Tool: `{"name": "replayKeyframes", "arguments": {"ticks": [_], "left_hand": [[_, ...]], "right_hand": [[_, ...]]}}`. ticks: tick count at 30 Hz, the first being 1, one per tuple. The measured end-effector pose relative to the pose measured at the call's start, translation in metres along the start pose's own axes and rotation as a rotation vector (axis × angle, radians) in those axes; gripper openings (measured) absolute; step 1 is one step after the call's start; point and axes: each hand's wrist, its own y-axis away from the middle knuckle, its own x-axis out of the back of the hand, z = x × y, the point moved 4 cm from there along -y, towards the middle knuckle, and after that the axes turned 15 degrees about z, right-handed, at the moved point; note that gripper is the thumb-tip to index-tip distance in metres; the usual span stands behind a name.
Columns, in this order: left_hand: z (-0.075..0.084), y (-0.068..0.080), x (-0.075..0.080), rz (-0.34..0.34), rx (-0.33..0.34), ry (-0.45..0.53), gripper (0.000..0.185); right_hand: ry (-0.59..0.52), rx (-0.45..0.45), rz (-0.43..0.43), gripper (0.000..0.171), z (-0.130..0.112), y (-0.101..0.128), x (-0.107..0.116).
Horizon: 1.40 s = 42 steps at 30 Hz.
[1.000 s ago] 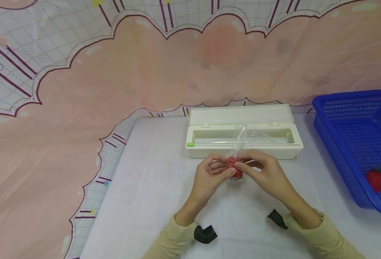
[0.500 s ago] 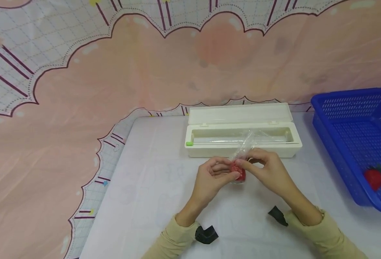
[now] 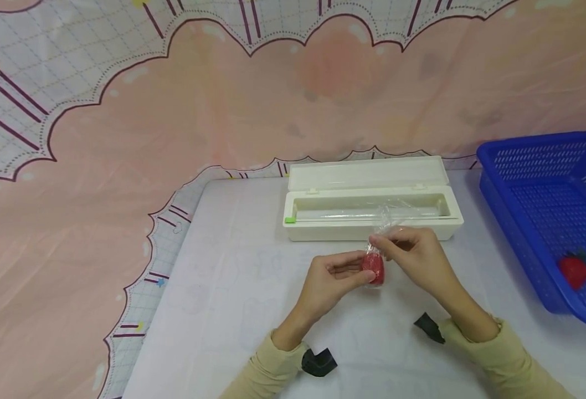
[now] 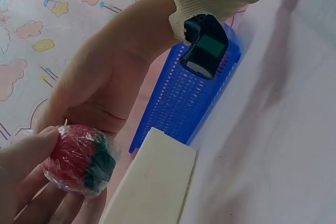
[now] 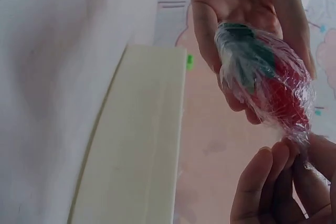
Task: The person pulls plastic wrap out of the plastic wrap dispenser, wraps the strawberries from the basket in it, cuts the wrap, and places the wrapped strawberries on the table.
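Red strawberry [image 3: 373, 269] in film [image 3: 384, 221] sits between both hands, long axis roughly upright. Left hand [image 3: 334, 277] cradles it in curled fingers; right hand [image 3: 415, 256] pinches the film tail just above.

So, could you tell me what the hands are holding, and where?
A film-wrapped strawberry: left hand holds its body, right hand pinches the twisted film tail.

my head camera looks down at the table [image 3: 233, 288] from above; both wrist cameras sit close, sharing the wrapped strawberry [image 4: 79, 158] and box [image 5: 136, 145].
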Motion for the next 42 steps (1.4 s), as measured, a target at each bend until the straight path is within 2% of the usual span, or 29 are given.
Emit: {"name": "replayKeyframes", "arguments": {"ticks": [4,12,19,26,31,37,42], "left_hand": [[0.002,-0.002,0.000,-0.020,-0.016,0.002,0.038],[0.005,0.000,0.000,-0.020,-0.004,0.062,0.039],[0.009,0.000,0.001,0.019,-0.133,0.089,0.038],[0.012,0.000,0.001,0.022,-0.222,0.077,0.036],[0.013,0.000,0.002,0.031,-0.245,0.094,0.035],[0.014,0.001,0.004,0.008,-0.255,0.142,0.038],[0.015,0.001,0.003,0.008,-0.282,0.131,0.040]], "right_hand": [[-0.029,-0.036,-0.013,0.015,0.001,-0.002,0.001],[-0.083,-0.229,-0.066,0.025,0.002,-0.001,0.001],[-0.111,-0.258,-0.096,0.028,0.006,-0.003,-0.002],[-0.111,-0.287,-0.116,0.029,0.003,0.000,0.000],[-0.136,-0.292,-0.134,0.030,0.003,0.000,-0.003],[-0.158,-0.336,-0.160,0.032,0.003,0.001,-0.005],[-0.145,-0.352,-0.178,0.034,0.004,0.002,-0.004]]}}
